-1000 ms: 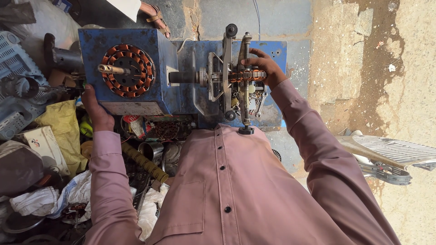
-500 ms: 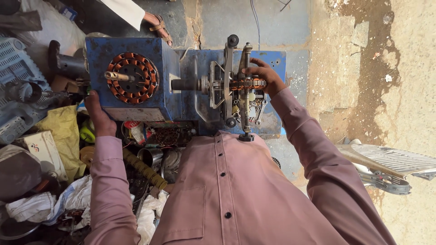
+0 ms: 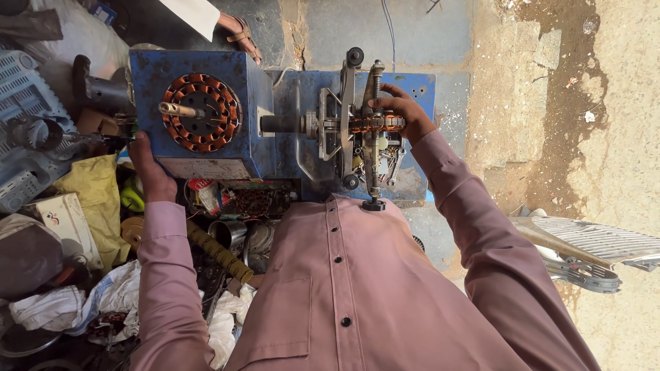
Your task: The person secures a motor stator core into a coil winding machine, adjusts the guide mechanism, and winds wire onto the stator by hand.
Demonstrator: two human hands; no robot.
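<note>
A blue metal winding machine (image 3: 275, 130) stands in front of me. A round stator with copper windings (image 3: 201, 112) sits in its left block, a shaft sticking out of its middle. My left hand (image 3: 150, 172) rests on the left lower edge of that block. My right hand (image 3: 402, 113) reaches over the upright clamp frame (image 3: 357, 124) and grips a small copper-wound part (image 3: 375, 124) held in it. My mauve shirt hides the machine's front.
Left of me lies a heap: grey plastic crate (image 3: 24, 130), yellow cloth (image 3: 93, 199), white rags (image 3: 75, 302), cans and a ribbed hose (image 3: 216, 251). Another person's sandalled foot (image 3: 240, 31) stands behind the machine. A fan guard and blade (image 3: 584, 244) lie at right on bare concrete.
The view has shifted slightly, so the machine sits more to the right. My right hand has slid a little along the wound part; my left hand stays on the block's edge.
</note>
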